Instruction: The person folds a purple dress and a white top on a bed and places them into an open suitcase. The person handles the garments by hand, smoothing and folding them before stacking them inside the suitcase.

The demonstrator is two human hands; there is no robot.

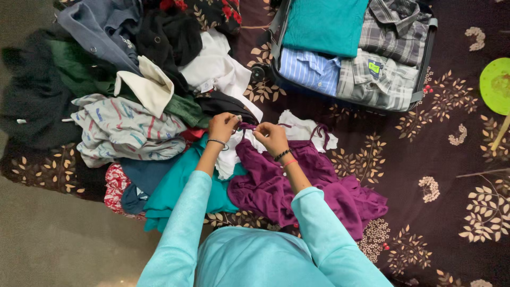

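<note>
A purple garment [308,186] lies spread on the dark leaf-patterned bedcover in front of me. My left hand [222,126] and my right hand [270,135] pinch its thin straps at the top edge, close together. Under the purple garment lie a white cloth [303,127] and a teal garment [178,186]. Both my arms wear light teal sleeves, with bangles at the wrists.
A heap of mixed clothes [122,90] fills the left side. An open suitcase [427,64] at the top holds folded shirts and a teal piece. A green plate-like object [495,85] sits at the right edge. Grey floor [53,239] runs along the lower left.
</note>
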